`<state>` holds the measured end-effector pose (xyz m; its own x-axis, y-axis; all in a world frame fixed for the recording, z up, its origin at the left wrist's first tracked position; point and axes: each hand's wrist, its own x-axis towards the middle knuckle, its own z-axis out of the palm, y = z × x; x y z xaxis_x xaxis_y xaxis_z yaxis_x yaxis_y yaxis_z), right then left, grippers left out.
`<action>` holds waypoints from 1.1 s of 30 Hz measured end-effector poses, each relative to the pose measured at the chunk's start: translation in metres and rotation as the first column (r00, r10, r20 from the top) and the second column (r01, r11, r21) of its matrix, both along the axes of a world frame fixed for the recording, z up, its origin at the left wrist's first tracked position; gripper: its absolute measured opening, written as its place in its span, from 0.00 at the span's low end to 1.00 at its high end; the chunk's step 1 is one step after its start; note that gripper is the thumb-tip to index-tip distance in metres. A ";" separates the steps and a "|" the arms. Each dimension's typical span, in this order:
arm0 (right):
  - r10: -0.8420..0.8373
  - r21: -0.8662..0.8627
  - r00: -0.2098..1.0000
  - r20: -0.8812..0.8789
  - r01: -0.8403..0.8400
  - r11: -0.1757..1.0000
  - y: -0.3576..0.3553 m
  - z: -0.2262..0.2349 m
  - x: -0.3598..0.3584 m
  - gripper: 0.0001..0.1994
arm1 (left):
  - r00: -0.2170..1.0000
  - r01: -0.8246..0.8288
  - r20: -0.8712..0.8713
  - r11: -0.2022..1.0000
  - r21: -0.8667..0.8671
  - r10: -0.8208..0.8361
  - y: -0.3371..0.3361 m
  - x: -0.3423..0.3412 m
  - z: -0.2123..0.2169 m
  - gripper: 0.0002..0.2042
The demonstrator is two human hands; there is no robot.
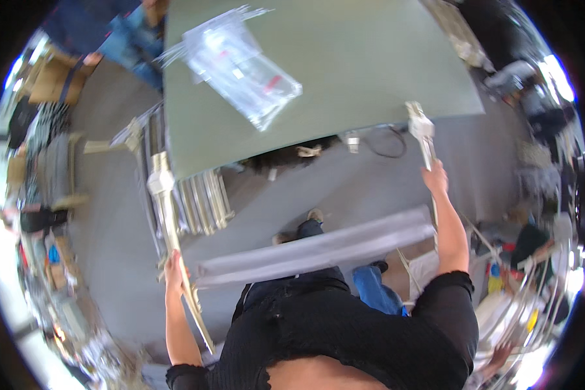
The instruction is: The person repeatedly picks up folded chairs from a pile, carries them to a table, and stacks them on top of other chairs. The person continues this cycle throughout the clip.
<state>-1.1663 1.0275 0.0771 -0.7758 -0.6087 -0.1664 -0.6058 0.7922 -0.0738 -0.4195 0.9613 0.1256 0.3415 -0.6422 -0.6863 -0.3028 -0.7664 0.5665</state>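
My left hand [174, 272] is closed round a long cream-coloured rail [167, 211] with a blocky white fitting near its far end. On the other side, my right hand [435, 177] grips a similar cream rail [423, 133], whose blocky end reaches the table's near edge. Between the two rails, in front of my body, stretches a long crossbar [318, 248] that looks wrapped in cloudy plastic. Its ends come close to both rails; blur hides how they join. The grey-green table [344, 58] lies ahead, bearing a clear plastic-wrapped bundle [244, 75].
Several pale bars [201, 203] stand below the table's left corner. At far left is a cardboard box [58, 78] near a person in jeans [133, 42]. Another person's jeans [376, 290] show behind my right side. A dark cable loop [389, 144] hangs under the table edge.
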 end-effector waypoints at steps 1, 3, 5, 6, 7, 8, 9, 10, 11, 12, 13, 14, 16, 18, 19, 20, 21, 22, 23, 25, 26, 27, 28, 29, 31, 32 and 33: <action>-0.009 -0.019 1.000 0.005 0.009 1.000 0.003 0.000 0.008 0.25 | 0.999 -0.027 -0.021 0.999 0.020 0.027 0.014 0.007 0.000 0.30; -0.039 -0.035 0.996 0.077 0.042 0.999 0.029 -0.006 -0.001 0.24 | 0.966 -0.010 -0.254 0.994 0.107 0.037 0.031 0.013 0.012 0.36; -0.046 -0.023 0.996 0.077 0.047 0.999 0.054 -0.007 -0.010 0.20 | 0.904 -0.020 -0.418 0.984 0.177 0.094 0.034 0.018 0.012 0.41; -0.020 -0.033 0.997 0.078 0.022 0.999 0.068 -0.013 -0.022 0.19 | 0.803 0.077 -0.596 0.995 0.063 -0.024 0.026 0.015 0.018 0.44; -0.018 -0.048 0.991 0.130 0.025 0.999 0.065 -0.014 -0.016 0.19 | 0.823 -0.117 -0.555 0.992 0.045 0.122 0.023 0.019 0.005 0.45; -0.033 -0.058 0.985 0.169 0.043 0.997 0.065 -0.007 -0.014 0.20 | 0.874 -0.087 -0.474 0.994 0.070 0.110 0.015 0.013 0.004 0.45; -0.028 -0.116 0.986 0.166 0.048 0.992 0.068 -0.005 -0.016 0.20 | 0.914 -0.051 -0.396 0.994 0.098 0.086 0.004 0.006 0.005 0.46; -0.029 -0.173 0.986 0.163 0.058 0.983 0.073 -0.003 -0.018 0.20 | 0.863 -0.079 -0.486 0.986 0.144 0.140 -0.004 0.007 0.009 0.45; -0.034 -0.230 0.986 0.162 0.071 0.971 0.077 -0.001 -0.020 0.21 | 0.800 -0.099 -0.568 0.977 0.191 0.192 -0.013 0.011 0.010 0.44; -0.013 -0.241 0.984 0.180 0.057 0.969 0.066 -0.005 -0.020 0.21 | 0.714 -0.015 -0.691 0.989 0.146 0.113 -0.018 0.061 -0.027 0.43; 0.007 -0.245 0.980 0.199 0.043 0.969 0.057 -0.010 -0.021 0.22 | 0.609 0.063 -0.793 0.994 0.090 0.033 -0.022 0.110 -0.063 0.43; -0.020 -0.240 0.984 0.178 0.063 0.969 0.065 -0.002 -0.030 0.23 | 0.722 -0.056 -0.691 0.998 -0.011 0.033 -0.060 0.060 -0.055 0.42; -0.025 -0.173 0.976 0.217 0.064 0.983 0.068 0.002 -0.036 0.24 | 0.898 -0.069 -0.441 0.992 -0.106 0.015 -0.114 -0.017 -0.015 0.41; -0.017 -0.182 0.979 0.202 0.055 0.982 0.068 -0.003 -0.050 0.24 | 0.976 0.028 -0.211 0.994 -0.102 -0.049 -0.127 -0.036 -0.019 0.39; -0.019 -0.226 0.986 0.164 0.056 0.973 0.081 -0.012 -0.060 0.25 | 0.993 0.048 -0.100 0.988 -0.146 -0.063 -0.131 -0.040 -0.029 0.36; -0.007 -0.271 0.990 0.138 0.045 0.961 0.083 -0.021 -0.066 0.25 | 0.991 0.079 -0.095 0.978 -0.191 -0.098 -0.136 -0.016 -0.060 0.30; -0.024 -0.246 0.993 0.119 0.053 0.968 0.096 -0.020 -0.076 0.25 | 0.990 0.027 -0.133 0.992 -0.126 -0.044 -0.147 -0.045 -0.047 0.22; -0.020 -0.225 0.993 0.117 0.046 0.973 0.101 -0.020 -0.080 0.25 | 0.991 0.090 -0.077 0.975 -0.205 -0.108 -0.148 -0.048 -0.054 0.20; -0.016 -0.203 0.993 0.115 0.039 0.978 0.105 -0.022 -0.083 0.25 | 0.985 0.158 -0.017 0.947 -0.279 -0.169 -0.149 -0.048 -0.065 0.18; -0.007 -0.189 0.990 0.137 0.033 0.981 0.100 -0.018 -0.072 0.25 | 0.978 0.209 0.097 0.894 -0.396 -0.186 -0.153 -0.054 -0.077 0.17; -0.002 -0.182 0.989 0.149 0.030 0.983 0.098 -0.017 -0.069 0.25 | 0.977 0.211 0.103 0.894 -0.394 -0.185 -0.156 -0.051 -0.084 0.19; -0.005 -0.173 0.990 0.142 0.030 0.984 0.100 -0.020 -0.070 0.24 | 0.976 0.215 0.108 0.894 -0.394 -0.188 -0.161 -0.046 -0.097 0.21; -0.003 -0.162 0.990 0.139 0.026 0.987 0.102 -0.026 -0.071 0.24 | 0.971 0.236 0.138 0.886 -0.399 -0.196 -0.163 -0.038 -0.108 0.21; 0.001 -0.150 0.991 0.137 0.020 0.989 0.100 -0.032 -0.071 0.24 | 0.964 0.256 0.170 0.879 -0.402 -0.203 -0.165 -0.029 -0.117 0.22; -0.008 -0.132 0.990 0.141 0.027 0.991 0.108 -0.035 -0.070 0.24 | 0.957 0.280 0.189 0.871 -0.404 -0.220 -0.170 -0.041 -0.113 0.21; -0.010 -0.123 0.989 0.145 0.028 0.992 0.110 -0.036 -0.069 0.24 | 0.958 0.274 0.188 0.872 -0.405 -0.214 -0.168 -0.046 -0.109 0.20; -0.019 -0.121 0.986 0.165 0.040 0.992 0.112 -0.036 -0.069 0.24 | 0.960 0.270 0.188 0.873 -0.407 -0.209 -0.167 -0.052 -0.101 0.18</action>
